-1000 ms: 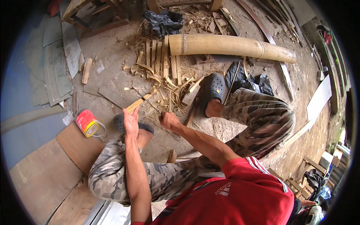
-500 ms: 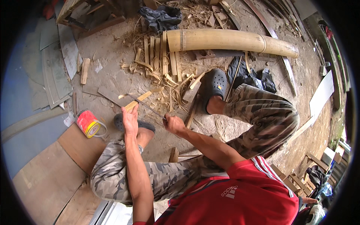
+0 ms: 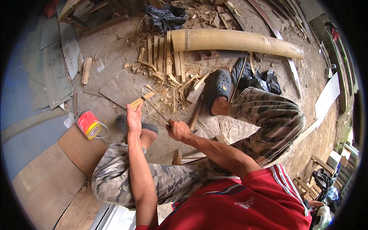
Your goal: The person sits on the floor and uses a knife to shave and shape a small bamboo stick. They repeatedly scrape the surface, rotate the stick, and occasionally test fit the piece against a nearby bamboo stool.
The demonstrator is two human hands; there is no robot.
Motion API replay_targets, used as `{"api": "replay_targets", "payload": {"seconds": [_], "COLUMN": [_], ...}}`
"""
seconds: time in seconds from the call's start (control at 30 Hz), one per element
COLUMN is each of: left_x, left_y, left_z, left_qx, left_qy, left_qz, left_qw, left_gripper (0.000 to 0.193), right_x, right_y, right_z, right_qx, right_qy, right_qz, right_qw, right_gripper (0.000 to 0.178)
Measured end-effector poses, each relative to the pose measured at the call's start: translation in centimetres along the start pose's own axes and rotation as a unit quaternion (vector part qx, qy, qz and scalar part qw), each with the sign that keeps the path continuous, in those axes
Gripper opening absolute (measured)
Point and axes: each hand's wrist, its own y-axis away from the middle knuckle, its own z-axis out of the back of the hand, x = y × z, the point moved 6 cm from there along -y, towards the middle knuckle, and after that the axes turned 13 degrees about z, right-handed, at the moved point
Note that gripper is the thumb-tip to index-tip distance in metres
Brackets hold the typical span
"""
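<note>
My left hand (image 3: 134,122) is closed on the near end of a short, pale bamboo strip (image 3: 142,100), which points away to the right. My right hand (image 3: 179,131) grips a long thin knife (image 3: 156,110); its handle is hidden in my fist. The dark blade reaches up and left and crosses the strip near its far end. Beyond the strip, curled bamboo shavings (image 3: 176,97) litter the floor. Several split bamboo strips (image 3: 168,53) lie side by side beyond them, next to a thick bamboo pole (image 3: 226,40).
A red and yellow can (image 3: 89,124) stands left of my left hand. Black plastic bags lie at the back (image 3: 165,17) and beside my right shoe (image 3: 219,86). Wooden boards (image 3: 50,180) cover the lower left. Scrap wood (image 3: 308,184) is piled at lower right.
The blade has slid along the strip toward its far end. My right elbow has swung outward to the right, while my left hand has stayed nearly in place.
</note>
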Motion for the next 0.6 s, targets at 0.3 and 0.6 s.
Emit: {"api": "replay_targets", "payload": {"seconds": [0.3,0.6], "left_x": [0.4,0.7], "left_y": [0.2,0.6], "left_z": [-0.1,-0.6], "left_qx": [0.019,0.036], "left_qy": [-0.002,-0.016], "left_qz": [-0.002,-0.032], "left_qw": [1.000,0.999], "left_gripper": [0.097,0.083], "right_x": [-2.3,-3.3], "right_y": [-5.5,-6.0], "right_z": [-1.1,-0.6], "right_qx": [0.008,-0.051], "right_qy": [-0.032,0.033], "right_qz": [-0.027,0.017], "right_qw": [0.999,0.998], "right_gripper": [0.026,0.022]}}
